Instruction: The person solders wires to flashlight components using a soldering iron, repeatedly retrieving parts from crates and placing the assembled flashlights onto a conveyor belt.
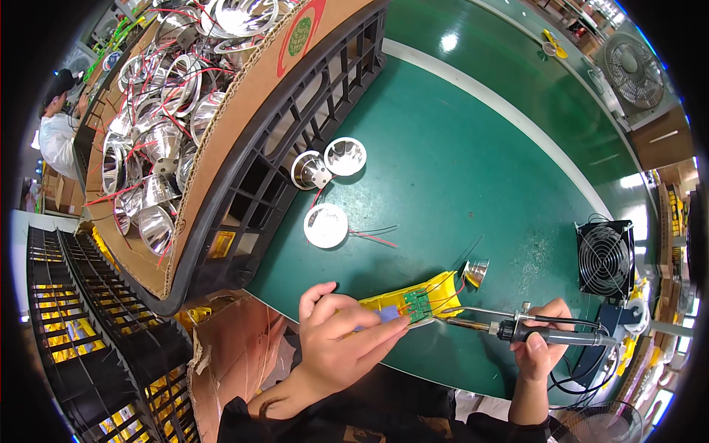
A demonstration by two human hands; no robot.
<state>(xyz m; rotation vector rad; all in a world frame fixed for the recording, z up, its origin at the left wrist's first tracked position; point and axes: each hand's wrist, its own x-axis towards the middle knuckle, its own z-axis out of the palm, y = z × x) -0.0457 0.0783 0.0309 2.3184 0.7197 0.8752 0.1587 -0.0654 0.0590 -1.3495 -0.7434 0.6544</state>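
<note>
My left hand (336, 340) is closed on a yellow plastic housing (444, 289), holding it near the table's front edge. Inside the housing lies a small green circuit board (417, 304) with thin wires, and a bluish-purple block (388, 314) sits beside my fingertips. In my right hand (539, 354) is a soldering iron (546, 336) with a metal solder-feed tube (484, 312) clamped along it. Its tip points left and reaches the board's lower right edge; whether it touches is too small to tell. Just beyond the housing, a small silver reflector (476, 273) is wired to it.
Three larger reflectors (326, 225) with red and black wires stand on the green table (428, 184). At left, a cardboard-lined black crate (247, 184) is heaped with reflectors. A black fan (605, 257) stands at right. Black crates (55, 295) with yellow parts stand lower left.
</note>
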